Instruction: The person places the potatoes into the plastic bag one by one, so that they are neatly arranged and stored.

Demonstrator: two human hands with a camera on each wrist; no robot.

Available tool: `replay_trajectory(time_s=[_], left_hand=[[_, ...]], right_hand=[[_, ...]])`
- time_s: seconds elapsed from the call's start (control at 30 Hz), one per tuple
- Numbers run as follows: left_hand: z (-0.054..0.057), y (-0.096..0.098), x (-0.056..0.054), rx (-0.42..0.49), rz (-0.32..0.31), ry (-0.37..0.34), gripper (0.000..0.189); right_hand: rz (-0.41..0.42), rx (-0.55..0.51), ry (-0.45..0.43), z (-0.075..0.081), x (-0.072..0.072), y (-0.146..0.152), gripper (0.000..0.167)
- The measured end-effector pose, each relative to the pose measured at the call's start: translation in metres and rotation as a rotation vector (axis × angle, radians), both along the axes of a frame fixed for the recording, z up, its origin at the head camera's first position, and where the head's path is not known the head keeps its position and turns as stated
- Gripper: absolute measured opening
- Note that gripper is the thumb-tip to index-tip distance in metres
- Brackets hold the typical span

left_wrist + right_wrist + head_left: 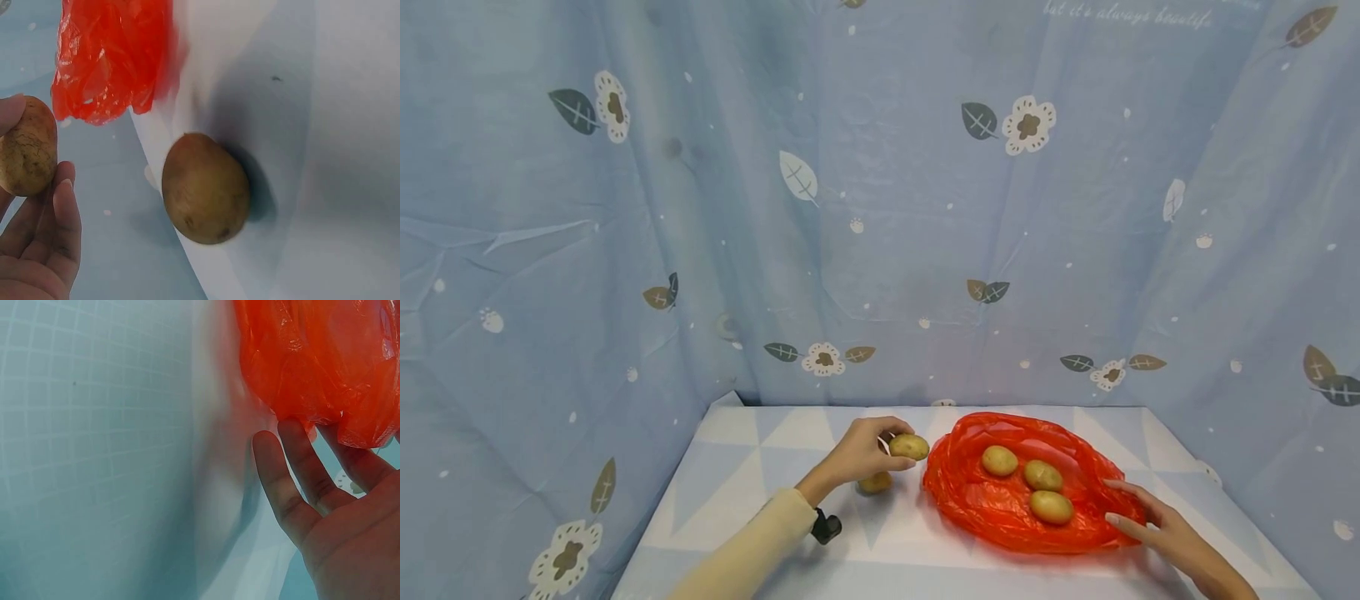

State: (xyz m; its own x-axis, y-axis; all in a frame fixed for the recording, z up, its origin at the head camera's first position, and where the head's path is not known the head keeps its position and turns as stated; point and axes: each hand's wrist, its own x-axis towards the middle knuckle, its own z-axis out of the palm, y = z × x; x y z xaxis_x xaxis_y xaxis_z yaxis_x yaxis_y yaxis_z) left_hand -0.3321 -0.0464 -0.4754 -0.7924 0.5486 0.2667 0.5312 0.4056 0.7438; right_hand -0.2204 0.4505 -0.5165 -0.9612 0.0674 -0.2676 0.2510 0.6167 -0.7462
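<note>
My left hand [867,450] pinches a yellow-brown potato [909,447] between thumb and fingers, above the table just left of a red plastic bag [955,508]. The bag lies spread wide at its mouth, with a potato [1000,461], another potato [1043,475] and a third potato [1052,507] inside. Below the left hand, one more potato [206,189] rests on the table, partly hidden by that hand in the head view. At the bag's right edge my right hand [1165,529] touches the red plastic with extended fingers [275,478].
Everything stands on a table [722,492] covered with a white and pale blue triangle-patterned cloth. A blue curtain [880,208] with flowers and leaves hangs behind it and at both sides. A small black device [826,527] sits at the left wrist.
</note>
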Motion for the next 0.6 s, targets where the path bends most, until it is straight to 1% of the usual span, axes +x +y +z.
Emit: replay_trajectory(time_s=[0.37,0.6], left_hand=[[0.000,0.023,0.004,0.038,-0.044,0.002,0.039],[0.002,0.041,0.007,0.067,-0.079,-0.017,0.038]], right_hand=[[-0.001,0.014,0.001,-0.002,0.002,0.002,0.082],[-0.011,0.024,0.012,-0.001,0.003,0.002,0.084]])
